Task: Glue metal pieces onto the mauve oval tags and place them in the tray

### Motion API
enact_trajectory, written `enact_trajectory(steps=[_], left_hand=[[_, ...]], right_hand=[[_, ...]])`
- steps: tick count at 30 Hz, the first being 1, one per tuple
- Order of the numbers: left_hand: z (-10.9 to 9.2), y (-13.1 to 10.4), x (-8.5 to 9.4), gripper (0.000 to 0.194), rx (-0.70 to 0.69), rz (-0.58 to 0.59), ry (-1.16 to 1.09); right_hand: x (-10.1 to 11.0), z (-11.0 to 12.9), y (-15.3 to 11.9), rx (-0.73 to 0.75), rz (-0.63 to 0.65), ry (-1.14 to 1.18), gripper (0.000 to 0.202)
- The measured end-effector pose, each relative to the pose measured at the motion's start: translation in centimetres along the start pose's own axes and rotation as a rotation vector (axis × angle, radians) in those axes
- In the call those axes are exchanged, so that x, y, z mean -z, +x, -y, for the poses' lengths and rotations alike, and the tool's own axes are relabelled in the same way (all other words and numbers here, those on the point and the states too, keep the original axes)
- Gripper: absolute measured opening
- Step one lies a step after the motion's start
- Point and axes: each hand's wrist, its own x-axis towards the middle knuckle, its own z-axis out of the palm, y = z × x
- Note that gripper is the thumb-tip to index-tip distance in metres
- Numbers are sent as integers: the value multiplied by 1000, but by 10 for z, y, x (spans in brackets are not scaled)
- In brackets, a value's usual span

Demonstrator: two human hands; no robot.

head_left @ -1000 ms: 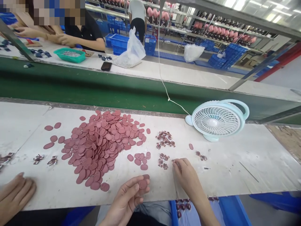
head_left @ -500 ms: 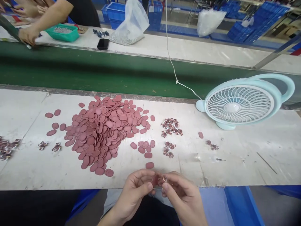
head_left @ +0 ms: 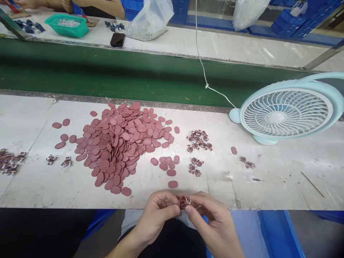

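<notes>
At the table's front edge, my left hand (head_left: pixel 156 216) pinches a small dark-red piece (head_left: pixel 183 203) between thumb and fingers; it looks curled. My right hand (head_left: pixel 212 218) is closed on the same piece from the other side, where a small shiny metal ring (head_left: pixel 189 200) shows by the thumb tip. Fingertips hide part of the piece. Beyond my hands lies a big pile of flat dark-red ovals (head_left: pixel 118 143), with a few loose ovals (head_left: pixel 172 172) near my left hand. Small dark-red and metal assemblies (head_left: pixel 199 139) lie in clusters to the right of the pile.
A light-blue fan (head_left: pixel 287 113) lies at the right, its white cord (head_left: pixel 202 68) running upward. More assemblies (head_left: pixel 10 161) lie far left. Across the green channel (head_left: pixel 107 71) are a teal basket (head_left: pixel 67 27), a phone (head_left: pixel 117 40), a plastic bag (head_left: pixel 150 23) and another person's forearm (head_left: pixel 106 7).
My hands have come closer together, and the red piece now appears curled beside the ring. The view has shifted slightly. The other person's hand has left the spot beside the teal basket.
</notes>
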Motion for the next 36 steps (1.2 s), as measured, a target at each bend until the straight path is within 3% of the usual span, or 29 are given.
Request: enact_trajectory(steps=[13,36], left_hand=[[3,-2,-2,13,-33,-17,14],[8,-1,-7,10,-103,11,-26]], right_hand=[[2,8,3,-49,21,5,20],[-11,-13,0,-5,-82,152,14]])
